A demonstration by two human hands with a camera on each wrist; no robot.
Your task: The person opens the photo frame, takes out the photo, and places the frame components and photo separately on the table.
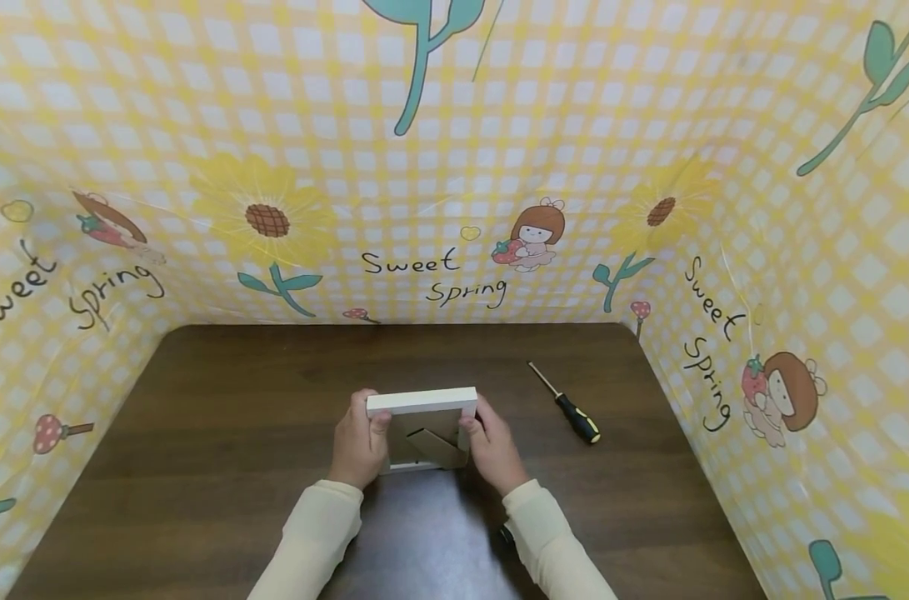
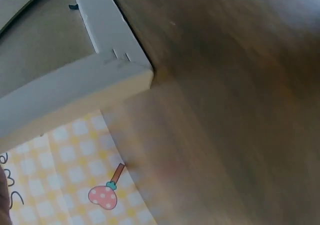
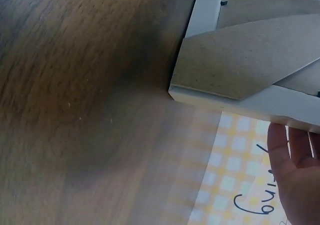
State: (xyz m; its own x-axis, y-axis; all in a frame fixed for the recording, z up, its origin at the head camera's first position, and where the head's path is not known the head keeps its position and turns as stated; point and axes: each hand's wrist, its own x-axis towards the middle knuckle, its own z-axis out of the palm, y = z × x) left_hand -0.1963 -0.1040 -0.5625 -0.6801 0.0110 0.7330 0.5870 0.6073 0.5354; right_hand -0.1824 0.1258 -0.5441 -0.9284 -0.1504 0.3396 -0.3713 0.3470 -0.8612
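Note:
A white picture frame (image 1: pixel 421 401) is held up over the table, its back turned toward me. My left hand (image 1: pixel 359 447) grips its left side, thumb on the back face. On the opposite side my right hand (image 1: pixel 496 447) holds it the same way. The brown easel stand (image 1: pixel 439 451) slants across the backing board. In the left wrist view a frame corner (image 2: pixel 112 65) with two staples and a small dark tab shows. The right wrist view has the stand (image 3: pixel 240 60) reaching over the frame's edge, and fingers (image 3: pixel 281 145) against the outer side.
To the right on the dark wooden table (image 1: pixel 222 400) lies a black and yellow screwdriver (image 1: pixel 577 418), its tip pointing away. A small dark object (image 1: pixel 506 536) is partly hidden by the right sleeve. Yellow checked sheeting (image 1: pixel 394 192) walls the table at the back and both sides.

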